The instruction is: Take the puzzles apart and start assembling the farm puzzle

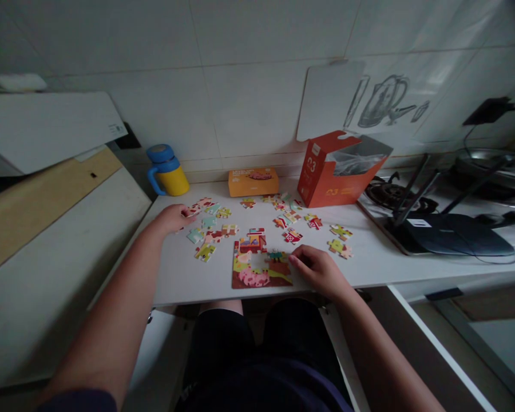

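A partly joined jigsaw puzzle lies near the counter's front edge, with a gap in its middle and an uneven top side. My right hand rests at its right edge, thumb and curled fingers together; what they hold, if anything, is hidden. Farther left, my left hand has its fingers closed on a reddish-white puzzle piece. Loose pieces lie around it, among them a green piece and a pale blue piece. On the right side are a red barn piece and a green-and-pink piece.
An orange puzzle box and a blue-and-yellow jug stand by the wall. An open red box holds clear plastic. At right are a black router with raised antennas and a gas burner. White panels lean at left.
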The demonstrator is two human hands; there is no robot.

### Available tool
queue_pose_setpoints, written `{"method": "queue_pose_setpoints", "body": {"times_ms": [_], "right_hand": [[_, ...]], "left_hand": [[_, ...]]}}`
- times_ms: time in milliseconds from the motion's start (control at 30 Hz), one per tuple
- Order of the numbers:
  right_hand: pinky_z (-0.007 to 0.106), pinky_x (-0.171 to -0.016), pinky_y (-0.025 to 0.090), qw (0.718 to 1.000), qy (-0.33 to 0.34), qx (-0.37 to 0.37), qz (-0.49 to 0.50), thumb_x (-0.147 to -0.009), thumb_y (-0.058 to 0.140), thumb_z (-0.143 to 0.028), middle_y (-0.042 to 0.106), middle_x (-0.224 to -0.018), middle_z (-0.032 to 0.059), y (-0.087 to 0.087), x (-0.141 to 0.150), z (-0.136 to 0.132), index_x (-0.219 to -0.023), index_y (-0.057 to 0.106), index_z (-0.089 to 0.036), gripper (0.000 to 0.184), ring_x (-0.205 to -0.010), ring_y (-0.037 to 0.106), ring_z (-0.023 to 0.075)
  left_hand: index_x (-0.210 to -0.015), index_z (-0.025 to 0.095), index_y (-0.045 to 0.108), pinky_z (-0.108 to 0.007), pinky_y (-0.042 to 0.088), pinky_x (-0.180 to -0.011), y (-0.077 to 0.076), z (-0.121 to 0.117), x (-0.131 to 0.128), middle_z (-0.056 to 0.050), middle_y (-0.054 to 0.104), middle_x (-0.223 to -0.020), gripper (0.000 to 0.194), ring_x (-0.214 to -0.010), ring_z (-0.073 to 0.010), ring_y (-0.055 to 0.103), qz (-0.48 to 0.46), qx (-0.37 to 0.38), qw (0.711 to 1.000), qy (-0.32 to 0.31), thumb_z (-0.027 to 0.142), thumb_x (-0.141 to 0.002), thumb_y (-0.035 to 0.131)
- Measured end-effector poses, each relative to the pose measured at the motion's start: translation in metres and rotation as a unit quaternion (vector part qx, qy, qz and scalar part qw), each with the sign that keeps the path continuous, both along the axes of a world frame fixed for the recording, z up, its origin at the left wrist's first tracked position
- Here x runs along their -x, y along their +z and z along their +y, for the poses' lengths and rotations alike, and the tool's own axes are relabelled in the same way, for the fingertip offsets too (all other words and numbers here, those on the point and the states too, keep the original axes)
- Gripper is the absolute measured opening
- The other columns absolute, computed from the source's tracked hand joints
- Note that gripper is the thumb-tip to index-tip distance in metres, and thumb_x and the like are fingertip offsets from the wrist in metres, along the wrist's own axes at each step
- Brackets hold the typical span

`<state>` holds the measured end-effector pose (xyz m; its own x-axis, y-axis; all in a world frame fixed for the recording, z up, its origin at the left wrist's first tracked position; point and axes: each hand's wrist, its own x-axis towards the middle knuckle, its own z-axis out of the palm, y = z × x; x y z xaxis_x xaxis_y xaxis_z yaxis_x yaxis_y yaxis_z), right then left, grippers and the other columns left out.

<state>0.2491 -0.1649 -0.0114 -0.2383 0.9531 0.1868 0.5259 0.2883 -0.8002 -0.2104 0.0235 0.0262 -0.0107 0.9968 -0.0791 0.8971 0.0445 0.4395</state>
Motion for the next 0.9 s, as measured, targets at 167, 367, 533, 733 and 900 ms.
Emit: {"method": "queue_pose_setpoints", "body": {"times_ms": [167,367,533,733,900], "right_hand": [[0.032,-0.076,0.054,0.993,-0.067,-0.074,-0.069,-0.104,0.053,-0.034,0.076,-0.117,0.0077,-0.002,0.009,0.012,-0.118,0.072,-0.023,0.027,-0.082,0.07,0.0188],[0.04,-0.083,0.058,0.952,-0.14,-0.056,-0.267,-0.105,0.049,-0.031,0.067,-0.144,0.0134,-0.003,0.023,0.022,-0.126,0.073,-0.022,0.034,-0.107,0.075,0.0299],[0.045,-0.073,0.057,0.932,-0.232,-0.054,-0.273,-0.104,0.051,-0.04,0.061,-0.143,0.0267,0.004,0.03,0.014,-0.127,0.071,-0.013,0.04,-0.091,0.076,0.0339],[0.032,-0.072,0.06,0.995,0.014,0.048,0.092,-0.102,0.058,-0.057,0.075,-0.122,0.0109,0.03,0.062,-0.002,-0.127,0.067,-0.025,0.041,-0.091,0.074,0.0221],[0.032,-0.075,0.058,0.988,0.031,0.026,0.15,-0.099,0.064,-0.056,0.079,-0.105,0.0093,0.036,0.068,0.017,-0.112,0.072,-0.022,0.037,-0.091,0.073,0.0217]], "left_hand": [[-0.096,0.022,0.057,-0.027,0.044,-0.064,0.004,-0.06,-0.054,0.0,0.068,-0.077,0.054,-0.073,-0.0189,0.064,-0.272,-0.105,0.956,0.016,0.063,-0.069,0.079],[-0.136,0.023,0.064,-0.031,0.054,-0.089,0.006,-0.144,-0.122,-0.006,0.075,-0.109,0.056,-0.1,-0.0192,0.07,-0.462,-0.077,0.883,-0.043,0.043,-0.086,0.078],[-0.101,0.02,0.071,-0.028,0.054,-0.088,-0.012,-0.177,-0.148,-0.003,0.073,-0.099,0.026,-0.094,-0.0159,0.068,-0.539,-0.059,0.84,-0.011,0.034,-0.083,0.084],[-0.098,0.02,0.062,-0.029,0.058,-0.084,-0.02,-0.19,-0.188,-0.002,0.072,-0.097,0.034,-0.088,-0.0147,0.07,-0.661,0.026,0.75,0.003,0.035,-0.08,0.087],[-0.113,0.024,0.065,-0.038,0.059,-0.096,-0.019,-0.191,-0.206,-0.008,0.076,-0.115,0.029,-0.106,-0.0227,0.074,-0.564,0.0,0.822,-0.078,0.04,-0.091,0.076]]}}
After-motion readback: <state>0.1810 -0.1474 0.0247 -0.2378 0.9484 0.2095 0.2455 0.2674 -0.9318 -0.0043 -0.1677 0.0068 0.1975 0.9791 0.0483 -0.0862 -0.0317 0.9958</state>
